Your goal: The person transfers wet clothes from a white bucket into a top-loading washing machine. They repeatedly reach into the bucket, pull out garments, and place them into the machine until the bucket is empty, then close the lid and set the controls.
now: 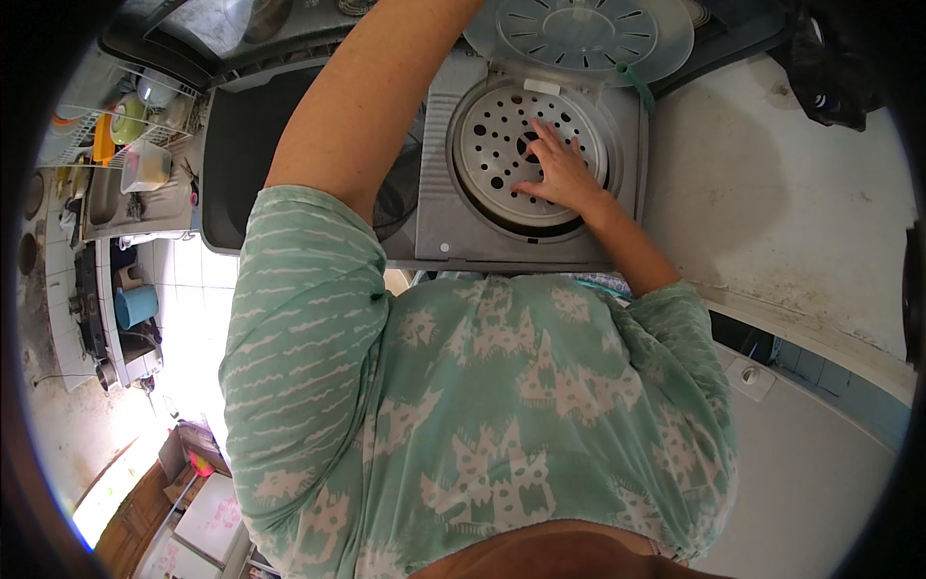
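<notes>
My left hand is out of view; its bare arm reaches up past the top edge. With fingers spread, my right hand (561,170) lies over a round perforated metal disc (485,163), its fingertips near or on the surface around the central hole. The disc sits slightly tilted in the round opening of a grey appliance (463,250), which looks like a twin-tub washing machine, and a dark gap shows along its lower rim. Behind the opening stands a translucent slotted plastic cover (579,32), with a green strip (638,88) at its edge.
Left of the opening is a dark panel (231,166). Farther left are a wire dish rack (166,134) with dishes, a metal sink (155,210) and a blue pail (136,307). A stained pale wall (723,181) and a black plastic bag (825,79) are on the right.
</notes>
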Available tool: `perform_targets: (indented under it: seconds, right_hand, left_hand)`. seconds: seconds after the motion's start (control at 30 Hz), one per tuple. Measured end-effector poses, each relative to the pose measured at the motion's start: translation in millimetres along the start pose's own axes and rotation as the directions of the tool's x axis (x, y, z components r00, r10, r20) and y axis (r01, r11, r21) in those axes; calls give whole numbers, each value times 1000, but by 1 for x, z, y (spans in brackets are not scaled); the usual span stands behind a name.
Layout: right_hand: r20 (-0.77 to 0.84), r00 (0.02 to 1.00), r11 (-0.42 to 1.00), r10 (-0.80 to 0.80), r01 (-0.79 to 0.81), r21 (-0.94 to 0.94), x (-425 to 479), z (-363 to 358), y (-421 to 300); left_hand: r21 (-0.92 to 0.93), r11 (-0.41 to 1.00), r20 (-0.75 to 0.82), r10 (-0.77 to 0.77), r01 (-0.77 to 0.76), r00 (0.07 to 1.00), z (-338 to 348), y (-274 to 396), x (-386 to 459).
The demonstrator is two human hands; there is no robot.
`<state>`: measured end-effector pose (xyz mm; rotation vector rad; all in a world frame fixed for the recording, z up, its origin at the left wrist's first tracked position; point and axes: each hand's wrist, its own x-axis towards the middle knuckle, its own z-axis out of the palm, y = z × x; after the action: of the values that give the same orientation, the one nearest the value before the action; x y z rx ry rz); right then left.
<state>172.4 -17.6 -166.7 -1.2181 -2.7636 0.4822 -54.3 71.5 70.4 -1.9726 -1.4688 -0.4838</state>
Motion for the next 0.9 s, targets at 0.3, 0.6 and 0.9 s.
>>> perform_targets:
  seconds: [0.3, 0.6, 0.9]
  right_hand:
    - [37, 999, 999, 3, -5, 53, 7, 3, 5]
    - [-1, 998, 995, 62, -61, 78, 10, 5, 6]
    - [-27, 996, 996, 81, -80, 38, 9, 9, 8]
  left_hand:
    - [-23, 999, -77, 22, -24, 997, 6, -2, -1]
    - [-4, 1000, -74, 19, -20, 997, 13, -3, 2]
    - [21, 1000, -55, 5, -4, 998, 10, -2, 3]
